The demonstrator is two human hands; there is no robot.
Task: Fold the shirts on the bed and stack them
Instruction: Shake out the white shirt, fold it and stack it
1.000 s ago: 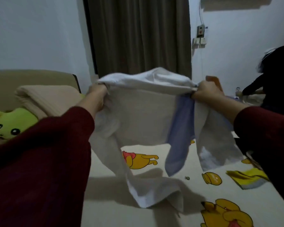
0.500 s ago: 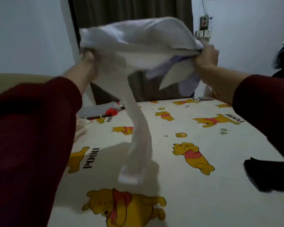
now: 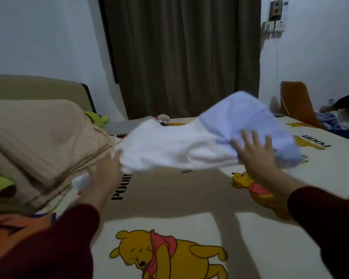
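Note:
A white shirt (image 3: 169, 146) with a pale blue part (image 3: 248, 117) billows low over the middle of the bed (image 3: 189, 198), which has a cream sheet with yellow bear prints. My right hand (image 3: 254, 154) is spread, fingers straight, at the shirt's near right edge, not gripping it. Blurred by motion, my left hand (image 3: 107, 174) reaches to the shirt's near left corner with its fingers extended. A white sleeve end (image 3: 80, 181) hangs just left of that hand. Both my arms wear dark red sleeves.
A folded beige blanket (image 3: 38, 137) is piled at the left with green plush toys (image 3: 97, 117) beside it. A grey flat item (image 3: 125, 125) lies behind the shirt. At the far right are an orange object (image 3: 296, 101), crumpled clothes (image 3: 328, 119) and another person's arm (image 3: 347, 101).
Both hands swung the shirt up, then down and forward toward the bed. They gripped its top corners earlier; now the fingers are spread and the shirt is let go.

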